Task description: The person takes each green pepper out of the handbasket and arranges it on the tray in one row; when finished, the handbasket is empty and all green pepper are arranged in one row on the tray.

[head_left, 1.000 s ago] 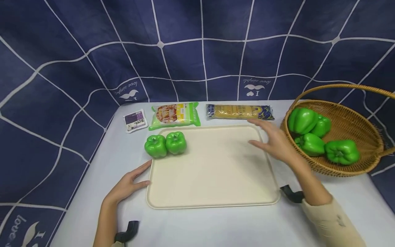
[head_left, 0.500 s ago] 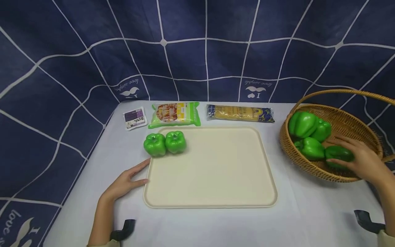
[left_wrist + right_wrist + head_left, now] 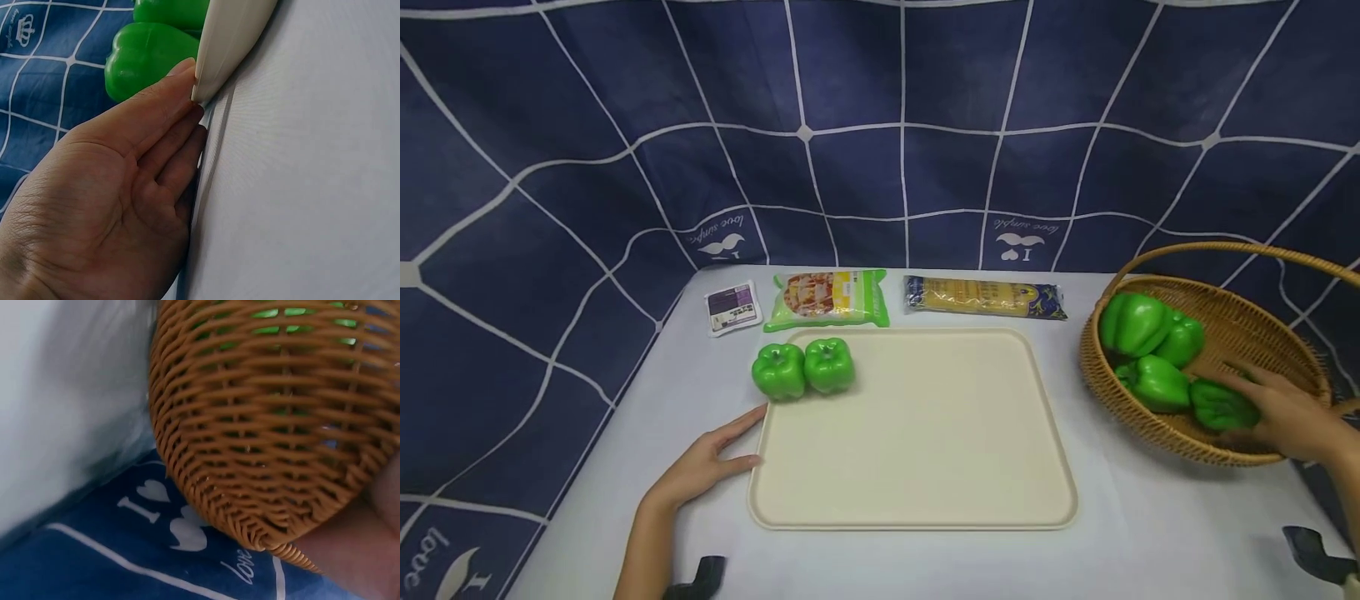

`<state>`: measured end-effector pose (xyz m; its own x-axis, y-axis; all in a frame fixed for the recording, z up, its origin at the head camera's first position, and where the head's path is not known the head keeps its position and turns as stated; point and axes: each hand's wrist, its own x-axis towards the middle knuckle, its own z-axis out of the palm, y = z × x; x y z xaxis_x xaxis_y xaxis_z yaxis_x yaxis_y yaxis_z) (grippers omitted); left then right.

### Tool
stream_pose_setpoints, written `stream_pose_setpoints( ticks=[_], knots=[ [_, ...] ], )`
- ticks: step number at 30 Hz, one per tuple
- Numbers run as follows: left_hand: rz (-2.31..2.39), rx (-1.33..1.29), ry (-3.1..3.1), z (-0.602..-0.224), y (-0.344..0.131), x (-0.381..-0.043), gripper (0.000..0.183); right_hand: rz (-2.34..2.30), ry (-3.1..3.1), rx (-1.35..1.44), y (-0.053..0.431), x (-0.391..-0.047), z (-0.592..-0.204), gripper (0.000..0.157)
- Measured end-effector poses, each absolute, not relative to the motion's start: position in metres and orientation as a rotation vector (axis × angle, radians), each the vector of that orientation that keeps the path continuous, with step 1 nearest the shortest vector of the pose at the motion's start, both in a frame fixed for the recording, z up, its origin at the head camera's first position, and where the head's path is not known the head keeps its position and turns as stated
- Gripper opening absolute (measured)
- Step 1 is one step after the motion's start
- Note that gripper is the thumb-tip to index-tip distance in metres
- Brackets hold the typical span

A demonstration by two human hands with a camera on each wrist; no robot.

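Note:
My left hand (image 3: 700, 467) rests at the left edge of the cream tray (image 3: 917, 442), its thumb and fingertips touching the rim. Seen from the left wrist, the hand (image 3: 125, 187) lies with straight fingers against that rim. Two green bell peppers (image 3: 778, 372) sit side by side at the tray's far left corner. On the right, my right hand (image 3: 1285, 417) reaches into the wicker basket (image 3: 1097, 400) and grips a green bell pepper (image 3: 1221, 406), fingers behind it and thumb in front. In the right wrist view the basket wall hides those fingers.
Several other green peppers (image 3: 1157, 383) lie in the basket, under its arched handle (image 3: 1225, 247). Behind the tray are a small white-and-purple packet (image 3: 733, 308), a green food bag (image 3: 827, 298) and a long yellow-and-blue packet (image 3: 985, 297). A dark blue checked cloth (image 3: 865, 167) hangs behind.
My right hand has moved from over the tray's right side into the basket and closed round the front pepper. The left hand stays at the tray's edge. The head view has tilted slightly up.

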<state>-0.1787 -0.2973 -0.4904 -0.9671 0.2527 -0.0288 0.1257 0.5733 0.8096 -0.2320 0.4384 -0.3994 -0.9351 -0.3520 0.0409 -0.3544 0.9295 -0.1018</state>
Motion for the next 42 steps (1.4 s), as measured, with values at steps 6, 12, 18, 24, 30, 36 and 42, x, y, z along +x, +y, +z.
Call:
stream_pose_setpoints(
  ticks=[6,12,18,24,30,36,42],
  knots=[
    [1.331,0.313,2.649,-0.486,-0.302,-0.182,0.071,0.152,-3.212,0.505,0.442,-0.235,-0.398,0.117],
    [1.328,0.287,2.643,-0.489,-0.298,-0.181,0.072,0.057,-3.231,0.501,0.446,-0.240,-0.395,0.119],
    [1.338,0.267,2.628,-0.488,-0.298,-0.181,0.072,0.102,-3.182,0.524,0.443,-0.240,-0.393,0.102],
    [1.357,0.246,2.609,-0.478,-0.294,-0.177,0.071,0.166,-3.041,0.518,0.436,-0.232,-0.386,0.092],
    [1.376,0.267,2.607,-0.470,-0.287,-0.175,0.070,0.173,-2.881,0.492,0.421,-0.225,-0.357,0.095],
    [1.373,0.303,2.591,-0.481,-0.295,-0.181,0.071,0.393,-2.738,0.532,0.377,-0.214,-0.333,0.093],
    [1.396,0.318,2.570,-0.485,-0.298,-0.182,0.071,0.645,-2.612,0.527,0.310,-0.212,-0.327,0.087]
  ],
)
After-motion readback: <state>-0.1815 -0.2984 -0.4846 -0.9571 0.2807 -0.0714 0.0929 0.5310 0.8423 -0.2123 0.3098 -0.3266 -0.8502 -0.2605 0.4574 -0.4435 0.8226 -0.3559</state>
